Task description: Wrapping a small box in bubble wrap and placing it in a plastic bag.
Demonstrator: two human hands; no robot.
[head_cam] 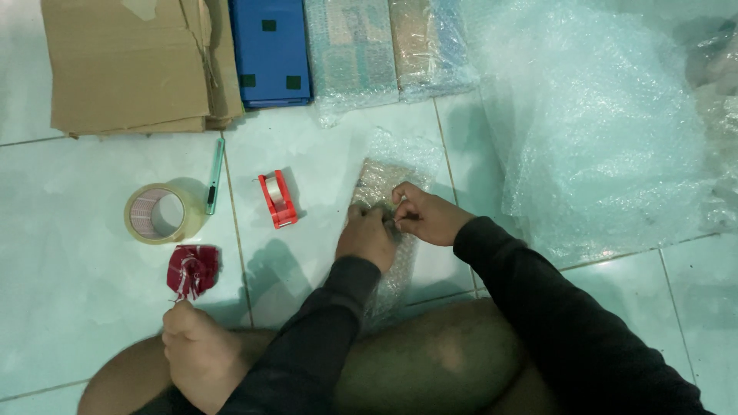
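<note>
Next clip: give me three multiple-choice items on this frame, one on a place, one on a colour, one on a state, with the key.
1. Where does the tape roll lie?
A. left of the red dispenser
B. on the cardboard
C. on the bubble wrap sheet

2. What colour is the flat box at the top?
A. green
B. blue
C. white

3. What are the hands doing?
A. resting apart on the floor
B. holding the cutter
C. both on the wrapped parcel

Key: 1 A, roll sits left of it on the tiles; 2 B, plainly blue; 3 C, left hand and right hand meet on it.

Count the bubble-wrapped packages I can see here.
3: one bubble-wrapped package under both hands, two wrapped parcels by the blue box. Others may be hidden.
</note>
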